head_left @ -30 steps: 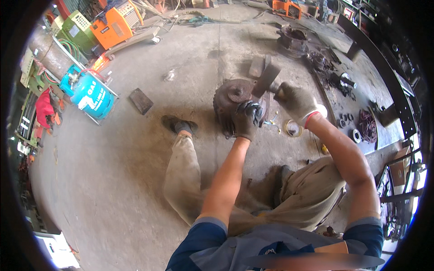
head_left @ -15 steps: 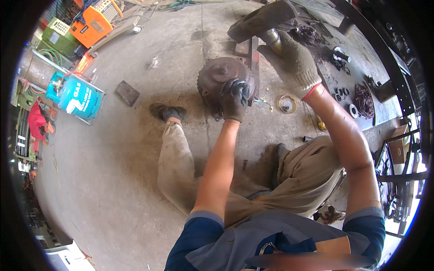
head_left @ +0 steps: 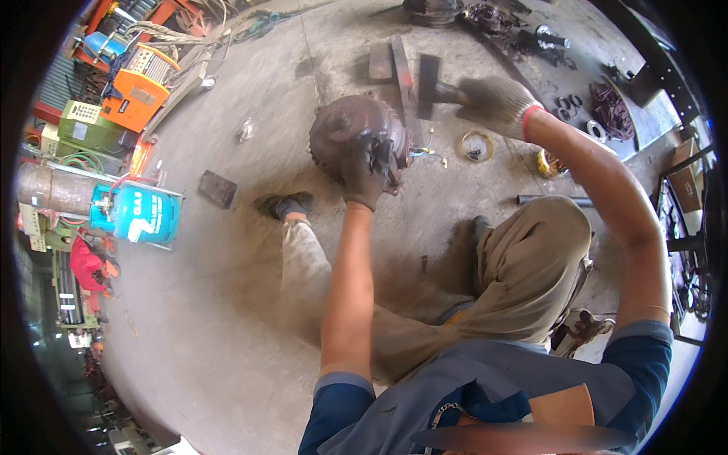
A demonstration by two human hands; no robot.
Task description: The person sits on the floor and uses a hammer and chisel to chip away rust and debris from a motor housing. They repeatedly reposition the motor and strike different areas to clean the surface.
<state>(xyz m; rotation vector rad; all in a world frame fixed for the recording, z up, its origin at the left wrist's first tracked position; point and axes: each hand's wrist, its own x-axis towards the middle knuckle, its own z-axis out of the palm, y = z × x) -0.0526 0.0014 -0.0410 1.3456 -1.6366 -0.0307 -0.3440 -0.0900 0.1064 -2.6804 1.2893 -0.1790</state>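
Head view: the person sits on a concrete floor (head_left: pixel 227 303), legs out ahead. A rusty, round gear housing (head_left: pixel 345 129) lies on the floor between the feet, just beyond the left shoe (head_left: pixel 282 205). The left hand (head_left: pixel 365 168), in a dark glove, rests on the near right side of the housing with its fingers curled down against it; whether it truly grips anything there cannot be told. A few thin coloured wires (head_left: pixel 425 152) poke out from under that side.

The right hand (head_left: pixel 497 102), in a grey glove with a red cuff, is closed tight round the handle of a hammer (head_left: pixel 431 85). The hammer head is dark and blocky, held just right of the housing and above a flat steel bar (head_left: pixel 402 76) that runs away from the housing along the floor.

Containers: a small yellow tin (head_left: pixel 547 163) stands on the floor just under the right forearm; its contents are too small to make out. A ring of tape (head_left: pixel 476 144) lies between the tin and the housing. At the left a blue gas cylinder (head_left: pixel 136 216) lies on its side in a frame, with an orange welder box (head_left: pixel 140 95) and a green box (head_left: pixel 91 129) behind it. A dark flat plate (head_left: pixel 218 188) lies on the floor near the left shoe. Loose rings and metal parts (head_left: pixel 588 114) are scattered at the upper right.
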